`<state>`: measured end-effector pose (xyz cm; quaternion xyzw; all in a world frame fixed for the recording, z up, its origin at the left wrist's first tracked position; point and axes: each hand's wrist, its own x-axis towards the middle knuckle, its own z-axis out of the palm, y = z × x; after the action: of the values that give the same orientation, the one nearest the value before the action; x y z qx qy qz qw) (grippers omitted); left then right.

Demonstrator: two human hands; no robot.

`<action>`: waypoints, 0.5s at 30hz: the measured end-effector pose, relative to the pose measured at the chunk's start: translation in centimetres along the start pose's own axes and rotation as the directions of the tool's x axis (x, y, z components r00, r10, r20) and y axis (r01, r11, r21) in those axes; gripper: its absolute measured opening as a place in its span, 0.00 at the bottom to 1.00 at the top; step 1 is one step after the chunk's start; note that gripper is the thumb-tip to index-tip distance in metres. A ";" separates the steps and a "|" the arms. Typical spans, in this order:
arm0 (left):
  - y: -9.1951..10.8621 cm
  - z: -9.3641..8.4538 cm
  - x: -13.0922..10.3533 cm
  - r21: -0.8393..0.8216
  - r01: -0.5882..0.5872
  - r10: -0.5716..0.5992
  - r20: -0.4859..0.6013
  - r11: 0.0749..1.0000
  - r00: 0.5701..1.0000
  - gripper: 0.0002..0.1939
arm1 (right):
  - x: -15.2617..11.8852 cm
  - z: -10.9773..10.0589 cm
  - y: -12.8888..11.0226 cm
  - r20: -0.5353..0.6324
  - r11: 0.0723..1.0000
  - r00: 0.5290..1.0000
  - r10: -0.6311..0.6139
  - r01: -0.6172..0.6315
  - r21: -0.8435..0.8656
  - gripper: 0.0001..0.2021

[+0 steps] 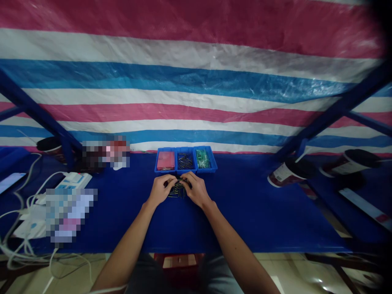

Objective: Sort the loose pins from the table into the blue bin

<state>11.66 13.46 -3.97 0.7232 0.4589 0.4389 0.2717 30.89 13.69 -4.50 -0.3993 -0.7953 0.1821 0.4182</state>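
Both hands meet over a small pile of thin, screw-like metal pieces (177, 192) on the blue table. My left hand (161, 188) has its thumb and fingers pinched together at the pile's left side. Opposite it, my right hand (196, 188) is also closed in a pinch, its fingertips close to the left ones. What sits between the fingertips is too small to name. Just beyond the hands stand three joined blue bins: one with pink pieces (165, 160), one with dark screws (185, 161), one with green-and-clear packets (202, 158).
A white power strip (73, 181) with tangled cables lies at the left, beside blurred items. Lidded cups (286, 173) stand at the right, and a phone (366, 208) lies further right. Blue frame bars (330, 106) slope at both sides before a striped sheet (196, 98).
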 end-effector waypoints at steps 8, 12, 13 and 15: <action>-0.1 0.1 0.0 0.013 -0.006 0.006 0.000 1.000 1.000 0.12 | 0.0 0.0 0.2 0.000 1.000 1.000 -0.006 0.006 0.010 0.09; -0.1 0.1 0.0 0.017 -0.001 0.001 -0.002 1.000 1.000 0.11 | 0.1 -0.1 0.1 0.010 1.000 1.000 -0.003 0.003 -0.003 0.09; -0.1 0.1 0.0 0.017 0.000 0.000 -0.001 1.000 1.000 0.11 | 0.1 -0.1 0.1 0.013 1.000 1.000 -0.002 0.002 -0.008 0.09; -0.1 0.1 0.0 0.018 0.000 0.000 0.001 1.000 1.000 0.11 | 0.1 -0.1 0.0 0.021 1.000 1.000 0.004 -0.004 -0.029 0.09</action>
<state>11.68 13.47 -4.09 0.7257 0.4628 0.4343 0.2656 30.98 13.80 -4.39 -0.4049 -0.8015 0.1758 0.4035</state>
